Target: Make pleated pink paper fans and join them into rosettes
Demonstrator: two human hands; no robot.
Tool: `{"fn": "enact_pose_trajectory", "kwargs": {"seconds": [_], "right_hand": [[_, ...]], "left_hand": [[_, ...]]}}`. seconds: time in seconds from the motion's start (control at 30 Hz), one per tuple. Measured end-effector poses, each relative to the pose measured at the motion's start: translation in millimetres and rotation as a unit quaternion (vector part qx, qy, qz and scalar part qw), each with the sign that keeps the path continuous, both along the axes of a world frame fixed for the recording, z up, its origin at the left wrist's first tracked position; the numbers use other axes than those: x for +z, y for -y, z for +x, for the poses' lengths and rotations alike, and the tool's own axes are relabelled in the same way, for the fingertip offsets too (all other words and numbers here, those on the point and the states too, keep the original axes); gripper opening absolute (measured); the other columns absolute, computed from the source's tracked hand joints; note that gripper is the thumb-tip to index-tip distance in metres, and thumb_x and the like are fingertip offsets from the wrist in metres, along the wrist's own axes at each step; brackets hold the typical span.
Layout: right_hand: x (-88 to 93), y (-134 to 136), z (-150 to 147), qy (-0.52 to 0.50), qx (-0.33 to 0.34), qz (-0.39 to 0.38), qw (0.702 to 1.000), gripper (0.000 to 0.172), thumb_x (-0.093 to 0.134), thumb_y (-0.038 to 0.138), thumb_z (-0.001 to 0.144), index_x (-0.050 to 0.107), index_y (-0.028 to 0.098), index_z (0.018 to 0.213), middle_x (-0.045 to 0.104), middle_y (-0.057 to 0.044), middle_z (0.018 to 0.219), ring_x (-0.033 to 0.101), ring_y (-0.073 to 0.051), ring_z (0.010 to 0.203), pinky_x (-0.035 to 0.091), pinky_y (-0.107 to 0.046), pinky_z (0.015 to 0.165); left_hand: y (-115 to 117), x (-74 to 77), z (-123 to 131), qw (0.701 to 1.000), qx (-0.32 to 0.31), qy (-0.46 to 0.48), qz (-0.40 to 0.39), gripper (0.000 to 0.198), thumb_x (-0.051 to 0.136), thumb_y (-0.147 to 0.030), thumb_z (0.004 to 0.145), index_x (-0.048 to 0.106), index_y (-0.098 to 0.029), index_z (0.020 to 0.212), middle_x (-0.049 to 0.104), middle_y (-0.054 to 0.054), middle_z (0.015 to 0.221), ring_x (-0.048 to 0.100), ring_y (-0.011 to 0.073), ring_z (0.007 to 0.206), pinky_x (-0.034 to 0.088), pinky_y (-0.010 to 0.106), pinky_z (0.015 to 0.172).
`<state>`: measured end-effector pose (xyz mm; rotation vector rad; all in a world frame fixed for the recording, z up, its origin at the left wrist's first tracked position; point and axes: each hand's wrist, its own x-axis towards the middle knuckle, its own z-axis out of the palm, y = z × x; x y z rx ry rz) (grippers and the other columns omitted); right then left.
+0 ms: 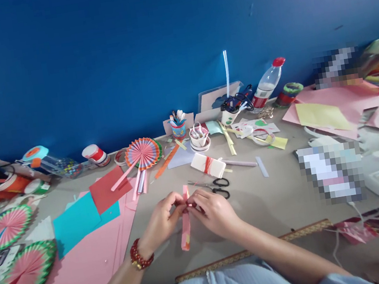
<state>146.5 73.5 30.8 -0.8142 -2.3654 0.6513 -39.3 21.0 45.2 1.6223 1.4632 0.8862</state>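
Note:
Between my two hands, over the near middle of the table, is a narrow pink paper strip (185,230). My left hand (167,216) pinches it from the left, thumb and fingertips together. From the other side my right hand (215,207) grips the same spot, its fingers curled over the strip. One end points up past my fingertips, while the longer end hangs toward me with a yellowish patch at its tip. What lies right between the fingertips is hidden. Black-handled scissors (220,187) rest just beyond my right hand. A white bundle tied with red string (208,164) lies behind them.
Folded paper fans (143,154) lie at the back and left. Pink sheets (87,266) and blue sheets (76,221) spread to the left. A bottle with a red cap (269,85) stands by the blue wall. A phone (327,173) with cables lies at right.

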Motion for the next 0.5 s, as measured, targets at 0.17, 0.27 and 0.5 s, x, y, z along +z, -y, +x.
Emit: {"fn": "enact_pose_trajectory", "kwargs": {"seconds": [0.17, 0.27, 0.5], "right_hand": [[3.1, 0.8, -2.7, 0.012, 0.007, -0.003, 1.000, 0.016, 0.049, 0.019, 0.095, 0.058, 0.020, 0.082, 0.064, -0.005, 0.081, 0.058, -0.017, 0.069, 0.040, -0.028, 0.061], [3.3, -0.5, -4.0, 0.008, 0.019, -0.013, 1.000, 0.014, 0.049, 0.017, 0.094, 0.056, 0.020, 0.083, 0.063, -0.005, 0.083, 0.058, -0.017, 0.069, 0.039, -0.027, 0.061], [0.1, -0.3, -5.0, -0.005, 0.026, -0.022, 0.999, 0.009, 0.051, 0.015, 0.091, 0.055, 0.020, 0.085, 0.063, -0.004, 0.084, 0.059, -0.016, 0.070, 0.039, -0.026, 0.062]], "left_hand": [[1.0, 2.5, -0.1, 1.000, 0.003, -0.007, 0.010, 0.012, 0.049, -0.027, 0.095, 0.054, -0.020, 0.086, 0.061, -0.002, 0.079, 0.058, 0.0134, 0.074, 0.045, 0.022, 0.069], [0.9, 1.3, -1.4, 1.000, 0.002, 0.006, -0.002, 0.014, 0.049, -0.029, 0.095, 0.054, -0.020, 0.086, 0.060, -0.002, 0.078, 0.057, 0.0135, 0.074, 0.045, 0.023, 0.068], [2.7, -1.9, -4.1, 0.999, 0.003, 0.042, -0.026, 0.014, 0.051, -0.030, 0.094, 0.055, -0.019, 0.087, 0.061, -0.002, 0.079, 0.057, 0.0137, 0.075, 0.045, 0.023, 0.070]]}}
